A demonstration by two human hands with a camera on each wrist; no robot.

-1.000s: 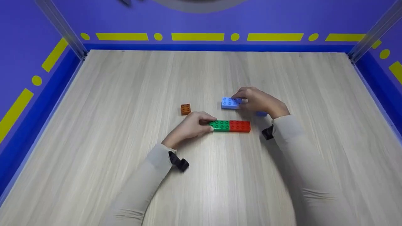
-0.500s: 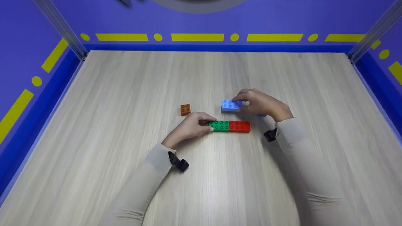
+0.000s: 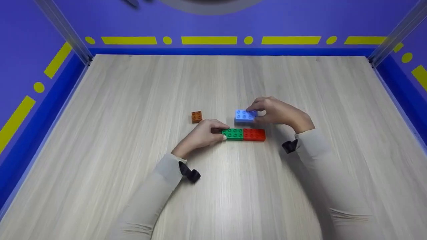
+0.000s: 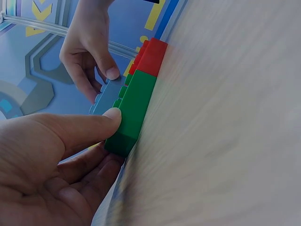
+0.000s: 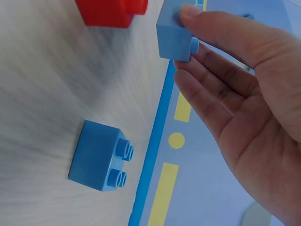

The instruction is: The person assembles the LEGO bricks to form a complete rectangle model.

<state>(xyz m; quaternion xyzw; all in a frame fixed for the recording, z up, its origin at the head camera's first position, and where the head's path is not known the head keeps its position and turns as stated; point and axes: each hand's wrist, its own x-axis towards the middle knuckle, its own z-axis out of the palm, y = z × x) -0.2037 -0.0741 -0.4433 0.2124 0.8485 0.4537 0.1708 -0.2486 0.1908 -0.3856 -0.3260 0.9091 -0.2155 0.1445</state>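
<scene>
Moved: the light blue brick [image 3: 243,116], with the right hand [image 3: 278,113], is closer to the green brick [image 3: 233,134] and red brick [image 3: 255,134] than a second ago.
Light blue brick: studs up, raised off the worktop [image 3: 133,100], slightly right of its middle, nearer the far edge than the green and red pair.
Grip on light blue: right thumb and fingers pinching its right end.
Green brick: on the worktop, end to end with the red brick, which touches its right end.
Grip on green: left hand [image 3: 203,135], thumb and fingers pinching its left end.
Orange brick [image 3: 196,116]: on the worktop, just beyond the left hand.
Small blue brick [image 5: 96,155]: on the worktop, apart from the light blue brick.
Far edge: purple-blue wall [image 3: 213,25], yellow dashes.
</scene>
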